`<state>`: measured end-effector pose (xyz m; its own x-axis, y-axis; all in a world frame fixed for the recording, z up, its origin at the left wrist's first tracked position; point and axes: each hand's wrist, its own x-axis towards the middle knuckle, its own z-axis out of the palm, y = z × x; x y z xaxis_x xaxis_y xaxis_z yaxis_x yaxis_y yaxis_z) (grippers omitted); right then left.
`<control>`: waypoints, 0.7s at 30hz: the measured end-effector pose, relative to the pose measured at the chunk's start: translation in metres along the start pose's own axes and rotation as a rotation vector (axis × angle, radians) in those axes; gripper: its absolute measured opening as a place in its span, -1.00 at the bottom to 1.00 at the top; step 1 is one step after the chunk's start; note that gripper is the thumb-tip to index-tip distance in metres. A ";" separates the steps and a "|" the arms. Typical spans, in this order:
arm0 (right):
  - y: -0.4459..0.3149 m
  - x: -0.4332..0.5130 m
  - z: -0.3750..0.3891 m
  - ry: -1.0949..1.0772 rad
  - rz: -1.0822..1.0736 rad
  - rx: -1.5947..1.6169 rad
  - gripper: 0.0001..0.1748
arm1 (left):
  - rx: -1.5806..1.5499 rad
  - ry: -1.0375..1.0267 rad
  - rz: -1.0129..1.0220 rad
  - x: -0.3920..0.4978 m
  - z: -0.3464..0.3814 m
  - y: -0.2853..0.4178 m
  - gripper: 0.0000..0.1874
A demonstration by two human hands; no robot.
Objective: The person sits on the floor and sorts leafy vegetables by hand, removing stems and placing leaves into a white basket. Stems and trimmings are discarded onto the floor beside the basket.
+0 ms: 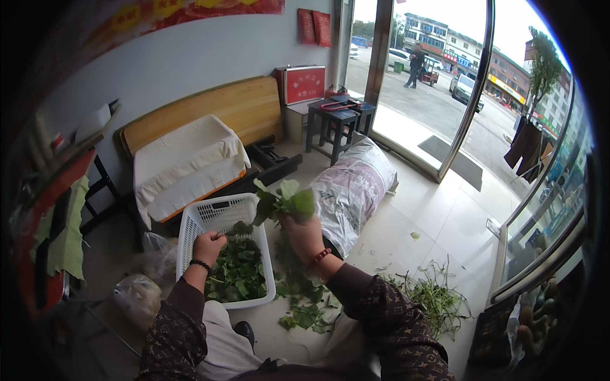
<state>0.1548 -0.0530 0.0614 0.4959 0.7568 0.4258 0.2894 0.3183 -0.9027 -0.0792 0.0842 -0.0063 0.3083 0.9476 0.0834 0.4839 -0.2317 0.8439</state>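
My right hand (303,235) is closed around a bunch of leafy greens (286,202), its broad leaves fanning out above the fist. My left hand (208,246) is over the white plastic basket (269,266), its fingers pinched together; whether something thin is between them cannot be told. Inside the basket lie many loose green leaves (238,281). More leafy greens (307,314) lie on the floor just right of the basket, partly under my right forearm. A heap of thin green stems (436,295) is spread on the tiles farther right.
A large stuffed plastic sack (357,183) lies beyond my right hand. Past the basket stands a cloth-covered box (190,162) before a leaning wooden board (248,107). Clear plastic bags (138,297) sit left of the basket. Dark stools (333,114) stand near the glass door; a person (415,65) is outside.
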 end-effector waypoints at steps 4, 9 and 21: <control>0.012 0.006 -0.093 0.270 -0.035 -0.044 -0.89 | 0.190 -0.014 -0.084 0.014 -0.016 -0.022 -0.55; 0.000 -0.001 -0.246 0.957 0.256 0.688 -0.75 | -0.052 0.083 0.070 0.014 -0.026 -0.026 -0.51; 0.018 -0.036 -0.099 -0.139 0.881 0.742 -0.75 | 0.149 0.068 1.097 -0.074 0.020 0.115 -0.85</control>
<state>0.2235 -0.1314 0.0362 0.1793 0.9244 -0.3365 -0.6853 -0.1280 -0.7169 -0.0298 -0.0170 0.0735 0.5862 0.2211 0.7794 0.0707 -0.9723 0.2226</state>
